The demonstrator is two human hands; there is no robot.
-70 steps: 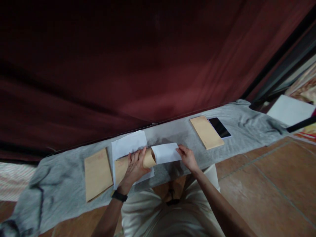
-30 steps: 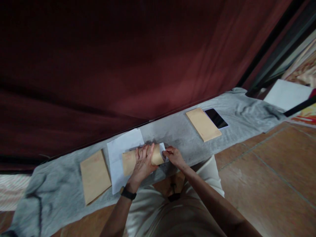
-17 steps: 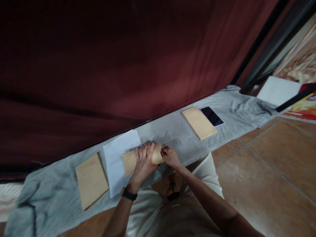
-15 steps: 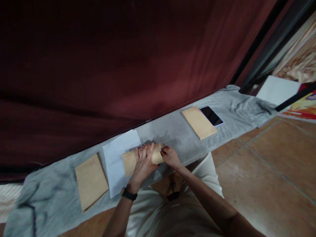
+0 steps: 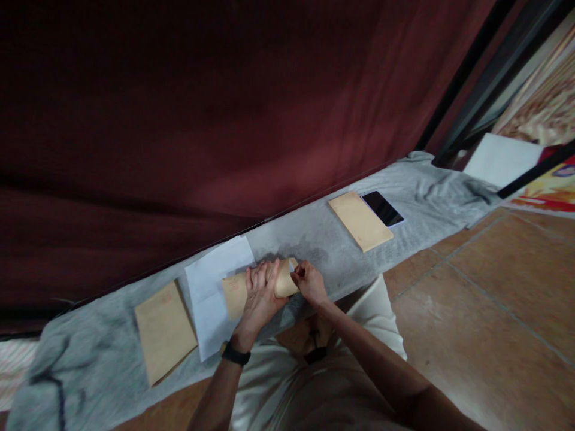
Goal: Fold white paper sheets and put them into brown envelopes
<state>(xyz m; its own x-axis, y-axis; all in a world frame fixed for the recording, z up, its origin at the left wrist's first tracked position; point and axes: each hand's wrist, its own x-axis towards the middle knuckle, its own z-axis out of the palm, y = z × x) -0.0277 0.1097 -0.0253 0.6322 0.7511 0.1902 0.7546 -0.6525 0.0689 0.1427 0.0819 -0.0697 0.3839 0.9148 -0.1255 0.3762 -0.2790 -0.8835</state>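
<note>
At lower centre, left hand [image 5: 262,294] is clasping, right hand [image 5: 311,285] seemingly pinching, an envelope [image 5: 284,282], likely light, floppy, best held edgewise.

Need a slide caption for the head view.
Left hand on a brown envelope, right hand at its open end.

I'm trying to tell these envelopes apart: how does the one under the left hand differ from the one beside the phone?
The held envelope is curved, its mouth bulging open; the other envelope, beside the phone, lies flat. The held envelope has the left hand over it and the right hand at its mouth; the other envelope is touched by neither. Both are tan.
</note>
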